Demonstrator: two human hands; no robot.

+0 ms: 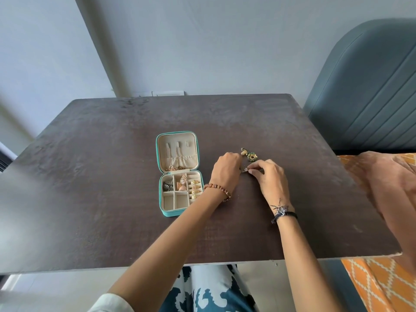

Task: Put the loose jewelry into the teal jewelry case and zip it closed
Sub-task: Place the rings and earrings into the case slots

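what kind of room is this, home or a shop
Most likely a home, perhaps a bedroom or living area: a worn dark wooden table, a padded grey-blue headboard or sofa back beside it, and orange patterned fabric at the right. No counters or displays show.

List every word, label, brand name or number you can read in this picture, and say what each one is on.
None: no readable text shows anywhere in the head view.
The teal jewelry case lies open and shows no brand or label.
The table bears only scuffs, no writing.
The small piece pinched between the left hand and the right hand is too small to show any marking.
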